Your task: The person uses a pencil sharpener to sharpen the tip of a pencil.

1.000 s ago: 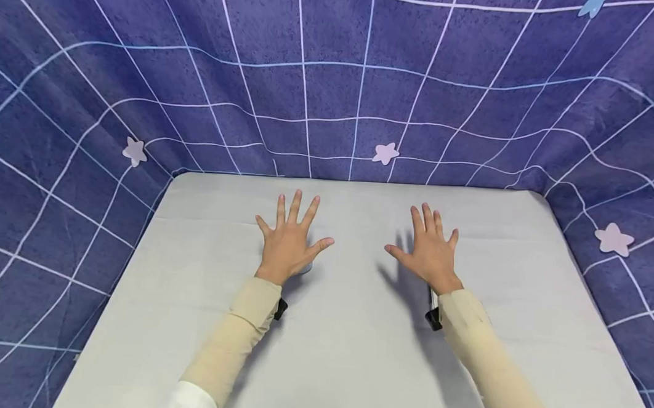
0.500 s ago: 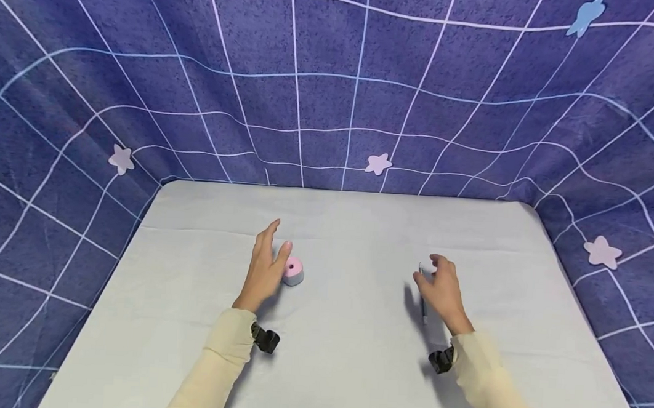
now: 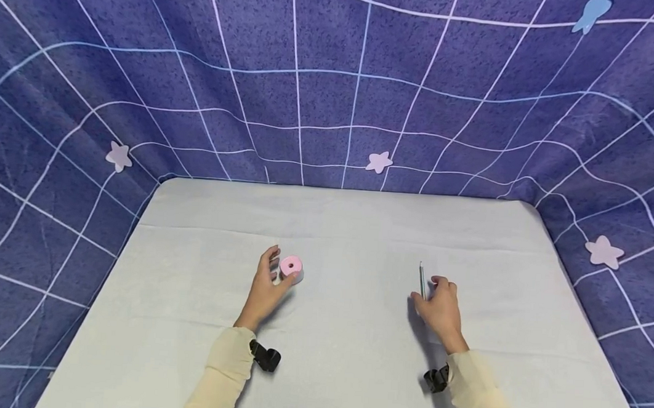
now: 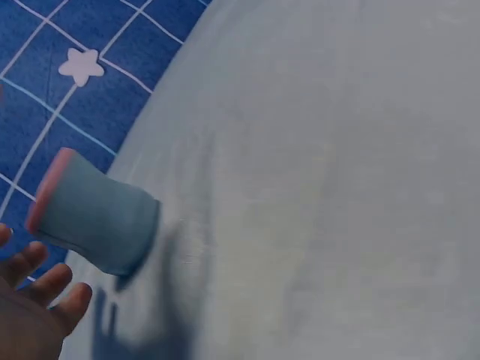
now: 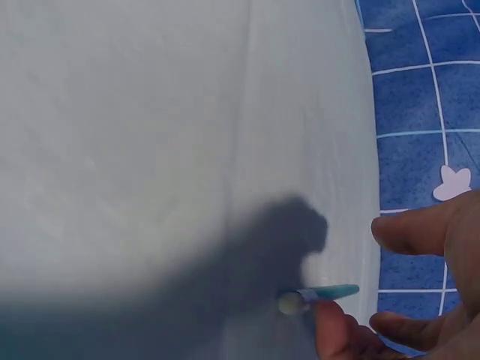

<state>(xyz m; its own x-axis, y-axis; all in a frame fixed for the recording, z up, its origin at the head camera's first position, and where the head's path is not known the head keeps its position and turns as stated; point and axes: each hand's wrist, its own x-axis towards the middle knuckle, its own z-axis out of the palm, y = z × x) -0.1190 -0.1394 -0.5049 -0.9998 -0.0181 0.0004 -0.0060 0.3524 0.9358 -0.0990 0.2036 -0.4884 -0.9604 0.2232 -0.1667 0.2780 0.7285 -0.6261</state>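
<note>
A pencil sharpener (image 3: 289, 262), pink on top with a small dark hole and grey-blue below, stands upright left of centre. My left hand (image 3: 263, 296) is beside it, thumb overlapping its near side in the head view, fingers bent along its left. In the left wrist view a gap shows between the fingers (image 4: 71, 304) and the sharpener (image 4: 101, 214). A slim teal pencil (image 3: 422, 278) lies on the table at the right. Over its near part reaches my right hand (image 3: 440, 308), thumb and fingers apart. The right wrist view shows the pencil's pale end (image 5: 291, 303) next to a fingertip.
A pale cloth covers the table (image 3: 347, 340). Behind it and at both sides hangs a blue curtain (image 3: 332, 99) with a white grid and stars. A black wrist camera (image 3: 266, 356) sits on the left wrist, another camera (image 3: 436, 380) on the right.
Both hands were flat and spread, then turned and came nearer the body. They are now lower, the left at the sharpener and the right at the pencil, both more visible.
</note>
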